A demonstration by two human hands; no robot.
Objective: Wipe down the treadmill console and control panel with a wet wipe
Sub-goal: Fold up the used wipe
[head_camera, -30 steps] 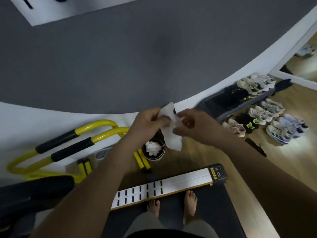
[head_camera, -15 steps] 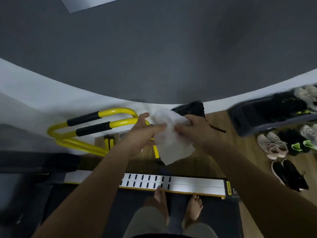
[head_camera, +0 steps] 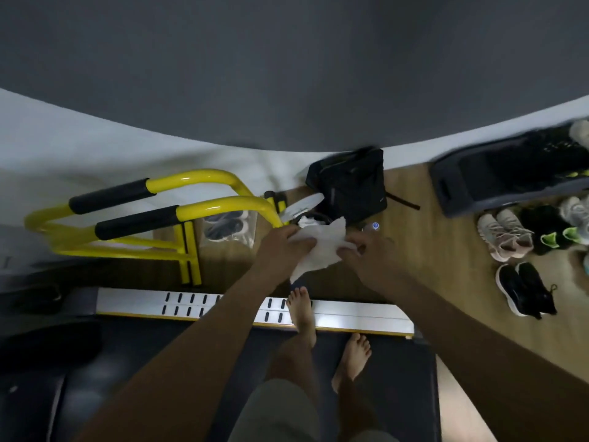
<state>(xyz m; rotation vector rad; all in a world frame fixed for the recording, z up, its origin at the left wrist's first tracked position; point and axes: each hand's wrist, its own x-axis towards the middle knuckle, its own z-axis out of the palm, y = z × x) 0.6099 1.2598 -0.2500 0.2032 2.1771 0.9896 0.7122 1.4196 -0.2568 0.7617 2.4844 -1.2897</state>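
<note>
Spreading crumpled white wet wipe (head_camera: 322, 247), wider than a second earlier, left hand (head_camera: 280, 247) and right hand (head_camera: 366, 250) each pinching an edge; probably unfolded, console wiping not yet begun.

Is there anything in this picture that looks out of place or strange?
Nothing is spilled or broken. Both hands, left and right, hold the wipe over the floor, not at any console. One bare foot rests on the treadmill's side rail. Shoes lie scattered on the right.
</note>
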